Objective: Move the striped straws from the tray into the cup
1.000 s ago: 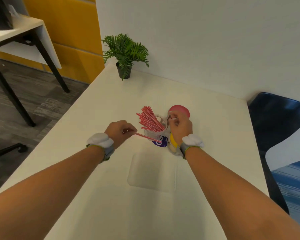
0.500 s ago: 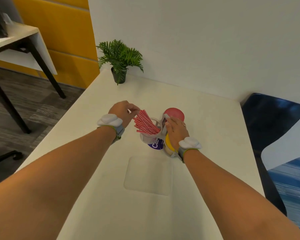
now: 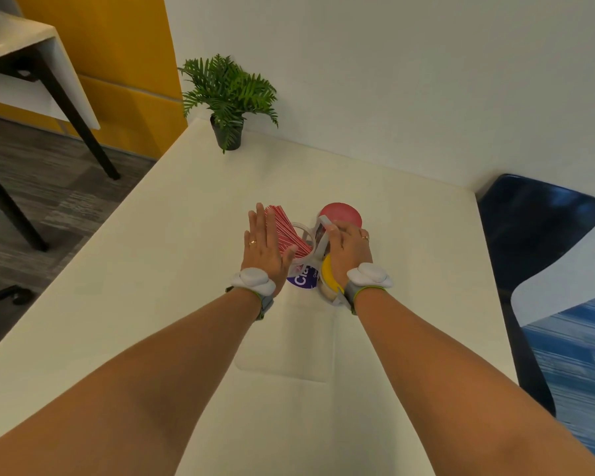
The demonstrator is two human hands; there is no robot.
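Red-and-white striped paper straws (image 3: pixel 287 231): bundled in the clear plastic cup (image 3: pixel 303 257), fanned leftward. I see my left hand (image 3: pixel 263 249) flat and open, palm against them; my right hand (image 3: pixel 349 247) clasps a grey handle beside the cup. Flat translucent tray (image 3: pixel 310 352), nearer me: bare; transfer looks complete.

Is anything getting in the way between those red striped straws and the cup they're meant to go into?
Nothing visible does. The striped straws already stand in the cup, fanned toward the left. The left hand lies flat and open against the bundle; the right hand rests beside the cup. The tray nearer the person looks empty.
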